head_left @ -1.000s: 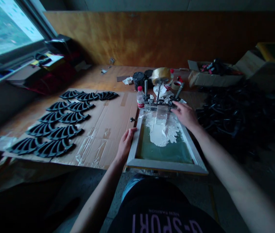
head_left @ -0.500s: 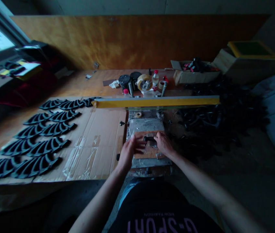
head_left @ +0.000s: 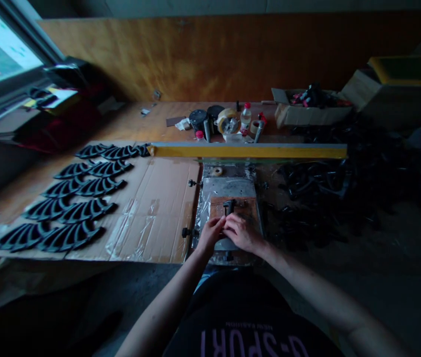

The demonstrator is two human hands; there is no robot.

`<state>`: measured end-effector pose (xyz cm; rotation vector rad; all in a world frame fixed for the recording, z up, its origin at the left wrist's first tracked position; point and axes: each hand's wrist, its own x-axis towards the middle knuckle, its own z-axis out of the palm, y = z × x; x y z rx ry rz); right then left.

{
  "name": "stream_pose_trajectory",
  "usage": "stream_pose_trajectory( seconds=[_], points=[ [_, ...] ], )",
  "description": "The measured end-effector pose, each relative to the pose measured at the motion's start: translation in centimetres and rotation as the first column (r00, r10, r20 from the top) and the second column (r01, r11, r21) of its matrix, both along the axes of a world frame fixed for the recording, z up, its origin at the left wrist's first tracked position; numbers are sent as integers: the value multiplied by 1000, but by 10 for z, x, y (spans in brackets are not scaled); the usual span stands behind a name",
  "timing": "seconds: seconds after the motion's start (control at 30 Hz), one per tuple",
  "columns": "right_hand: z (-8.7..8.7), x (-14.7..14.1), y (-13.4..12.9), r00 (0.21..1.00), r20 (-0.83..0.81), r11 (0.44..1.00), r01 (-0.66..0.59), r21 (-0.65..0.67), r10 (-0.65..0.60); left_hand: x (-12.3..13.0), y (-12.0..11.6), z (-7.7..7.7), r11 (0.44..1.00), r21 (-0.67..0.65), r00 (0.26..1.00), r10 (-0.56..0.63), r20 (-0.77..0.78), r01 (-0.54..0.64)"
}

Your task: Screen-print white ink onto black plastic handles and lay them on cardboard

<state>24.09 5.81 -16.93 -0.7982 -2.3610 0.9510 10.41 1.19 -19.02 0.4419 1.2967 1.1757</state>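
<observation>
At lower centre, we are apparently positioning the black plastic part on the brown board; left hand and right hand are meeting, finger grip unclear. Careful alignment is seemingly needed next.

Near: one left hand, one right hand, one black fitting by them. Left: five rows of black fans. Far: two bottles, two tubs, two posts, one open carton. Right: one heap, pieces too dark to count.
</observation>
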Motion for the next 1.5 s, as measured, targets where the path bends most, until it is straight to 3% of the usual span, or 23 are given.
stream_pose_trajectory(
  seconds=[0.13,0.23,0.3,0.37,0.47,0.57,0.7,0.77,0.87,0.97,1.03,1.1,1.17,1.23,1.37,1.5],
  points=[
    [-10,19,9,999,12,997,34,-74,-33,-1,6,-20,998,-22,997,-55,-51,54],
    [-21,43,30,963,79,965,260,-29,-257,-2,7,-30,990,-1,972,-136,-189,139],
    [-33,62,49,891,183,909,411,71,-417,-2,6,-32,973,-4,912,-220,-346,233],
    [-47,80,66,792,332,859,482,174,-512,-1,5,-31,956,-40,812,-269,-517,292],
    [-69,99,81,665,564,864,455,214,-490,1,4,-24,955,-73,718,-266,-643,288],
    [-85,105,85,584,703,895,410,177,-407,3,7,-17,966,-55,731,-229,-642,254],
    [-95,101,84,544,732,885,432,174,-410,9,13,-14,976,-84,729,-206,-653,201],
    [-96,101,84,557,692,859,476,187,-459,14,16,-14,980,-100,743,-194,-640,170],
    [-90,107,84,570,573,778,591,212,-589,15,17,-15,984,-62,776,-172,-606,170],
    [-75,112,87,612,392,712,675,194,-687,-9,15,-12,991,-9,755,-110,-646,137],
    [-61,108,89,726,248,765,630,137,-642,-44,13,-11,994,-69,649,-109,-753,86],
    [-48,96,88,857,122,866,491,98,-500,-86,8,-16,975,-219,449,-206,-869,23],
    [-40,77,84,941,59,939,326,105,-333,-125,2,-26,922,-382,197,-363,-911,-65],
    [-39,55,78,976,45,968,205,146,-213,-153,-5,-38,880,-465,56,-461,-885,-101],
    [-48,28,68,992,87,965,72,252,-97,-175,-16,-52,863,-500,31,-499,-866,-77],
    [-51,24,65,976,208,961,-1,276,-58,-183,-11,-37,878,-472,63,-468,-881,-81]
  ],
)
